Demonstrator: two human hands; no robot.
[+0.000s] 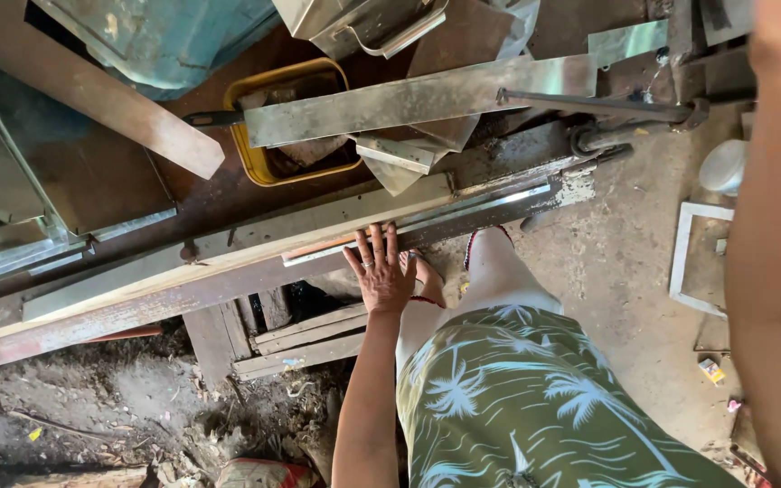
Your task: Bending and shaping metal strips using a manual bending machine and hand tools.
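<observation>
Your left hand (381, 271) lies flat, fingers (378, 242) spread wide and straight, gripping nothing; the fingertips rest at the edge of the long grey steel blade bed (336, 221) of the floor-mounted sheet-metal shear. The palm sits over the rusted brown lower beam (137, 307). A ring shows on one finger. Your right arm (775, 226) crosses the right edge of the view; its hand is cut off at the top, so its grasp cannot be told. A long bare sheet-metal strip (418, 98) lies across the yellow rectangular tub (255, 163) behind the bed. Your foot is partly hidden behind the hand. Your green palm-print shorts (535, 407) fill the lower frame.
</observation>
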